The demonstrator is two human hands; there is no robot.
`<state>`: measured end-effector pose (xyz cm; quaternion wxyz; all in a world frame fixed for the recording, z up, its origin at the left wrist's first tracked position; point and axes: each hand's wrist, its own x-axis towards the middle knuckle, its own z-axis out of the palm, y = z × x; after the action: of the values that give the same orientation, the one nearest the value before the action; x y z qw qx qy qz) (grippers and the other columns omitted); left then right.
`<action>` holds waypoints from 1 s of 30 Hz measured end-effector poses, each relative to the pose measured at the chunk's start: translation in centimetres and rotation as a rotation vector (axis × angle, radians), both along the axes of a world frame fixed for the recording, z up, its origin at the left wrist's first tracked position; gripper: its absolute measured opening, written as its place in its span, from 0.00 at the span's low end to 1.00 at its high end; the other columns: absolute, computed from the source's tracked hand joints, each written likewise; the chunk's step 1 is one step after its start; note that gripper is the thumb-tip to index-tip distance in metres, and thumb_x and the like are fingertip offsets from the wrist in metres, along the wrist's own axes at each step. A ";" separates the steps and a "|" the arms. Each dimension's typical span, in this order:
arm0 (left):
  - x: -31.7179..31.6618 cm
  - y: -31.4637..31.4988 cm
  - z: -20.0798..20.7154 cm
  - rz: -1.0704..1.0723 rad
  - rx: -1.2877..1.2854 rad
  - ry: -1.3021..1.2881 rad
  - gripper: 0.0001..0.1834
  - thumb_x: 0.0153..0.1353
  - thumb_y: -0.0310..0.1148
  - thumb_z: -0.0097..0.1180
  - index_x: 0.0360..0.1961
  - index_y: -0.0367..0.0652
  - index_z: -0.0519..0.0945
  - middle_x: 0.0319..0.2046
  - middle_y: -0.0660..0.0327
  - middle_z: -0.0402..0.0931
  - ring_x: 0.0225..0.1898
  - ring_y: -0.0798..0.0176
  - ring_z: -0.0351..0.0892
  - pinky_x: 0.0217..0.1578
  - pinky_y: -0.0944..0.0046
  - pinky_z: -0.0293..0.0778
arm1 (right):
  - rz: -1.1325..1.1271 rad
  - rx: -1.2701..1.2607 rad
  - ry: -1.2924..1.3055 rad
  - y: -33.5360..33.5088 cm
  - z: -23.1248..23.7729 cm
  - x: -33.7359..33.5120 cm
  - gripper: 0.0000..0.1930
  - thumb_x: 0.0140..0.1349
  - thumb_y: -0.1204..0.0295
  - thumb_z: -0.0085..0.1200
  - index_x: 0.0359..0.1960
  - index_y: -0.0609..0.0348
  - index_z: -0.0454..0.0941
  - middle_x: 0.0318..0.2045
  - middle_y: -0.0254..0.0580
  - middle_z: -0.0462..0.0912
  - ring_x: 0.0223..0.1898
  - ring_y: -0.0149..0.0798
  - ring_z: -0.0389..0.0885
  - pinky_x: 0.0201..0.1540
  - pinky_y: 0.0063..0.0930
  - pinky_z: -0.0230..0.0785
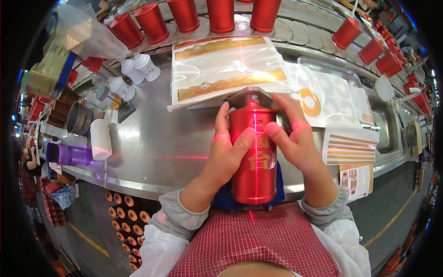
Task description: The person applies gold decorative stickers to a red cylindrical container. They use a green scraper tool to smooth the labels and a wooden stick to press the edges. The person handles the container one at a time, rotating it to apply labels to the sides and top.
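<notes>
A red cylindrical bottle [254, 171] with gold characters lies lengthwise on a blue pad [226, 199] at the near edge of the steel table [157, 143], its neck against a grey angled stop [251, 96]. My left hand [226, 154] grips its left side, thumb pressed on the front. My right hand [293, 136] holds its right side, thumb on the label area. A red laser line runs down the bottle's middle.
Sheets of gold-printed labels [221, 64] lie behind the bottle, with more label strips [348, 145] to the right. Red bottles [184, 16] stand in a row on the conveyor beyond. White caps [134, 71], a white cup [100, 138], a purple bottle [69, 154] and a metal tin [78, 119] stand left.
</notes>
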<state>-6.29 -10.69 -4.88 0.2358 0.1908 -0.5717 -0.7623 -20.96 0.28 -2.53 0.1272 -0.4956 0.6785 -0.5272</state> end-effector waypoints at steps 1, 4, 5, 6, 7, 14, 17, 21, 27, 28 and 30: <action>0.1 -0.2 -0.3 -0.019 0.001 -0.011 0.51 0.65 0.45 0.58 0.71 0.31 0.36 0.64 0.47 0.57 0.64 0.57 0.62 0.64 0.59 0.59 | 0.000 0.007 0.001 0.1 -0.2 0.2 0.28 0.60 0.65 0.60 0.59 0.65 0.67 0.54 0.53 0.70 0.54 0.48 0.71 0.59 0.36 0.63; 0.3 -0.1 0.6 -0.053 0.062 0.036 0.52 0.64 0.45 0.59 0.71 0.31 0.36 0.64 0.48 0.55 0.64 0.57 0.61 0.64 0.59 0.59 | 0.009 0.030 -0.038 0.3 -0.6 0.3 0.28 0.61 0.62 0.60 0.59 0.65 0.68 0.56 0.56 0.70 0.59 0.52 0.69 0.62 0.39 0.61; 0.3 0.0 0.6 -0.051 0.035 0.025 0.52 0.64 0.45 0.59 0.71 0.32 0.36 0.65 0.48 0.55 0.64 0.57 0.60 0.64 0.59 0.58 | 0.018 0.044 -0.010 0.3 -0.6 0.2 0.28 0.61 0.62 0.60 0.59 0.65 0.68 0.56 0.56 0.70 0.59 0.53 0.69 0.62 0.39 0.61; 0.3 0.0 0.6 -0.048 0.008 0.014 0.52 0.63 0.45 0.59 0.71 0.32 0.36 0.65 0.48 0.54 0.65 0.57 0.60 0.64 0.59 0.58 | 0.027 0.057 0.019 0.3 -0.6 0.2 0.28 0.61 0.62 0.59 0.58 0.65 0.68 0.56 0.56 0.70 0.59 0.53 0.68 0.62 0.39 0.61; 0.2 0.0 0.5 -0.044 -0.019 0.003 0.53 0.63 0.45 0.60 0.71 0.32 0.36 0.65 0.48 0.54 0.65 0.57 0.59 0.64 0.59 0.57 | 0.024 0.065 0.015 0.2 -0.5 0.3 0.27 0.62 0.61 0.59 0.58 0.65 0.68 0.56 0.56 0.69 0.59 0.55 0.68 0.62 0.40 0.60; 0.2 0.0 0.2 -0.046 -0.017 -0.018 0.52 0.63 0.45 0.60 0.71 0.34 0.37 0.66 0.47 0.51 0.67 0.54 0.55 0.66 0.56 0.55 | 0.063 0.101 -0.051 0.5 -0.3 0.1 0.30 0.60 0.60 0.61 0.60 0.63 0.67 0.58 0.56 0.68 0.60 0.54 0.66 0.63 0.42 0.59; 0.2 -0.3 -0.3 -0.060 0.019 -0.011 0.51 0.64 0.44 0.59 0.71 0.34 0.37 0.66 0.46 0.50 0.67 0.53 0.55 0.66 0.56 0.55 | 0.091 0.108 -0.095 0.5 -0.1 -0.2 0.30 0.59 0.62 0.61 0.60 0.64 0.67 0.58 0.57 0.68 0.61 0.54 0.65 0.63 0.42 0.58; 0.1 -0.3 0.5 -0.074 0.066 -0.011 0.51 0.64 0.45 0.58 0.71 0.35 0.35 0.67 0.45 0.48 0.67 0.53 0.55 0.66 0.56 0.54 | 0.128 0.117 -0.121 0.4 -0.1 -0.5 0.30 0.59 0.63 0.61 0.60 0.64 0.67 0.58 0.58 0.68 0.60 0.55 0.66 0.63 0.42 0.58; 0.2 -0.3 0.6 -0.092 0.111 -0.012 0.50 0.66 0.48 0.54 0.71 0.34 0.34 0.68 0.45 0.46 0.68 0.53 0.53 0.67 0.56 0.54 | 0.134 0.120 -0.137 0.3 -0.1 -0.7 0.29 0.62 0.61 0.58 0.59 0.66 0.67 0.58 0.59 0.67 0.60 0.55 0.66 0.63 0.42 0.57; 0.3 -0.3 0.3 -0.091 0.111 0.005 0.50 0.67 0.49 0.53 0.71 0.34 0.34 0.68 0.45 0.46 0.69 0.54 0.53 0.67 0.56 0.53 | 0.138 0.115 -0.145 0.3 -0.2 -0.7 0.29 0.62 0.61 0.57 0.59 0.66 0.67 0.58 0.59 0.67 0.60 0.55 0.66 0.64 0.42 0.57; 0.4 -0.4 0.1 -0.090 0.087 0.022 0.49 0.68 0.50 0.49 0.71 0.34 0.33 0.69 0.45 0.45 0.69 0.54 0.52 0.67 0.56 0.52 | 0.144 0.103 -0.157 0.3 -0.2 -0.7 0.29 0.64 0.59 0.56 0.60 0.66 0.66 0.58 0.59 0.67 0.61 0.55 0.65 0.64 0.42 0.57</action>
<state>-5.93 -11.06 -4.78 0.1990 0.1667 -0.5434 -0.7983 -21.71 0.63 -2.75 0.2426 -0.4930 0.6555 -0.5181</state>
